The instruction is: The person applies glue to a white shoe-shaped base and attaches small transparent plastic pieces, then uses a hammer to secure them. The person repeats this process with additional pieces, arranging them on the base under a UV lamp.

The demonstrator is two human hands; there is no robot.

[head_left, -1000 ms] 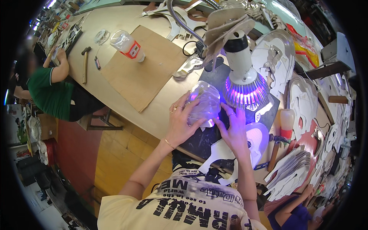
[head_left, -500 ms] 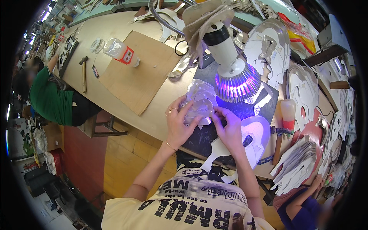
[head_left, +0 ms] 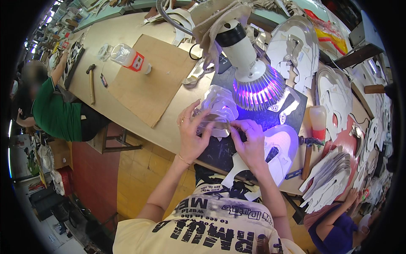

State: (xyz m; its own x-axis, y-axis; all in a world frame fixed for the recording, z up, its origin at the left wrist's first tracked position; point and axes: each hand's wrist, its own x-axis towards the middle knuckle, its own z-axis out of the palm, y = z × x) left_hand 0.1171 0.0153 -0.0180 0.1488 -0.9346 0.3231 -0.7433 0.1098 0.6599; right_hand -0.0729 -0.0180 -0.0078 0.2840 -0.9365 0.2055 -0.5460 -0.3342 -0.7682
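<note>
Between my hands is a thin, translucent shaped piece [head_left: 216,120], tilted up almost edge-on over a small pile of similar pale pieces [head_left: 220,98]. My left hand [head_left: 192,134] grips its left side between thumb and fingers. At its right end, the thumb and fingertips of my right hand [head_left: 250,142] pinch it. A lamp [head_left: 258,84] with a ribbed metal head throws violet light just beyond my right hand. Under that hand lies a white shoe-upper-like cutout [head_left: 281,154], partly hidden by my forearm. The dark mat [head_left: 218,154] lies beneath the pile.
Left of the mat are a cardboard sheet [head_left: 148,84], a clear bottle [head_left: 127,57] and a hammer [head_left: 91,82]. To the right stand another bottle [head_left: 317,120], a second hammer [head_left: 307,156] and stacked white cutouts [head_left: 325,180]. Co-workers sit at left, in green [head_left: 57,110], and lower right, in purple [head_left: 334,230].
The translucent piece has been tipped from facing up to nearly edge-on, and both hands have shifted slightly left with it. The co-worker in green has moved their head and arm.
</note>
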